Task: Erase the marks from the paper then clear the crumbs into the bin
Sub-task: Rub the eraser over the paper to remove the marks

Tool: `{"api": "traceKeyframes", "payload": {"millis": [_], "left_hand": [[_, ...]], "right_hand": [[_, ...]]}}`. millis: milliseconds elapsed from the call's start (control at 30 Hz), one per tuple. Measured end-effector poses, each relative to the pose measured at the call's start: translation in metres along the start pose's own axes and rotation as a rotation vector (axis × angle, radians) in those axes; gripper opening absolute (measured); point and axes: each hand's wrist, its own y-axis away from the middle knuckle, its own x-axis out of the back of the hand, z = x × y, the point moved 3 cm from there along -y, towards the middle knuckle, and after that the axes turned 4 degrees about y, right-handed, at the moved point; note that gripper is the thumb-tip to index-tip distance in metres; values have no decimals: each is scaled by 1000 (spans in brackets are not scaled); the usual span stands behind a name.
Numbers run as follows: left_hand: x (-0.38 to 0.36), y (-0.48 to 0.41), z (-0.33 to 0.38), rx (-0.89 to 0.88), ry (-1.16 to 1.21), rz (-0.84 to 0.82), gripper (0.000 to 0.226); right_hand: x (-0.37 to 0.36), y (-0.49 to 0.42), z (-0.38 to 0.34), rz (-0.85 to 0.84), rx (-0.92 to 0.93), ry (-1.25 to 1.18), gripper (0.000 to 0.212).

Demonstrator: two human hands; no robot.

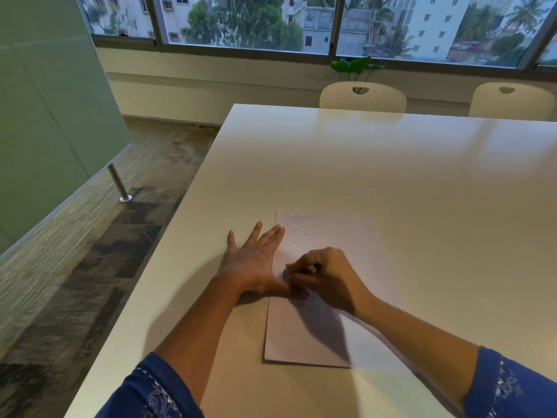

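Observation:
A white sheet of paper (328, 333) lies on the white table (391, 176) near its front left corner. Faint pencil marks and a few dark eraser crumbs (309, 234) show on its far part. My left hand (256, 260) lies flat with fingers spread, pressing on the paper's left edge and the table beside it. My right hand (322, 276) is curled over the middle of the sheet, fingers bunched as if pinching something small; what it holds is hidden. No bin is in view.
Two white perforated chairs (363, 98) (512, 101) stand at the table's far side, with a green plant (355, 66) behind. The table's left edge drops to the floor; a metal post (119, 184) and a green partition (45, 116) stand at the left.

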Motion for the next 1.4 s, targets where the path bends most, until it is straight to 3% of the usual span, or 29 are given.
{"api": "traceKeyframes", "payload": {"millis": [33, 67, 100, 133, 233, 333, 400, 467, 567, 633, 700, 833, 933, 1033, 1133, 1200, 1300, 1333, 1400], "left_hand": [[0, 1, 0, -1, 1, 1, 142], [0, 1, 0, -1, -2, 2, 143], [0, 3, 1, 1, -8, 3, 143], [0, 4, 1, 4, -12, 3, 143], [1, 5, 2, 10, -12, 1, 143], [1, 4, 2, 7, -11, 0, 143], [1, 2, 1, 4, -3, 0, 143], [0, 1, 0, 4, 1, 1, 144], [-1, 2, 1, 7, -10, 4, 144], [-1, 3, 1, 7, -9, 5, 143], [0, 3, 1, 5, -10, 5, 143], [0, 1, 1, 2, -9, -1, 141], [0, 2, 0, 0, -7, 0, 141], [-1, 3, 1, 2, -12, 7, 145], [-1, 4, 1, 2, -10, 13, 145], [0, 4, 2, 1, 3, 7, 144], [1, 4, 2, 0, 6, 4, 139], [1, 3, 2, 1, 5, 6, 138], [1, 3, 2, -1, 12, 11, 142]], "right_hand": [[15, 2, -8, 123, -33, 180, 23], [27, -5, -16, 119, -128, 511, 14], [28, -6, -15, 151, -394, 692, 8], [49, -5, -23, 333, -566, 826, 6], [65, -5, -26, 504, -601, 753, 8], [37, -4, -22, 307, -595, 778, 7], [19, 0, -32, 135, -442, 748, 8], [15, 1, -32, 91, -425, 756, 9], [40, 4, -28, 285, -615, 762, 9], [58, 5, -25, 485, -637, 745, 7], [58, 5, -27, 538, -625, 721, 6], [18, 4, -25, 234, -672, 653, 10], [14, 0, -25, 136, -586, 765, 14], [43, -3, -24, 341, -599, 794, 10], [63, 3, -17, 575, -652, 660, 6], [48, 5, -20, 461, -678, 671, 8], [14, 10, -27, 170, -573, 686, 12], [12, 12, -28, 153, -567, 675, 12], [24, 15, -27, 284, -628, 636, 9]]}}
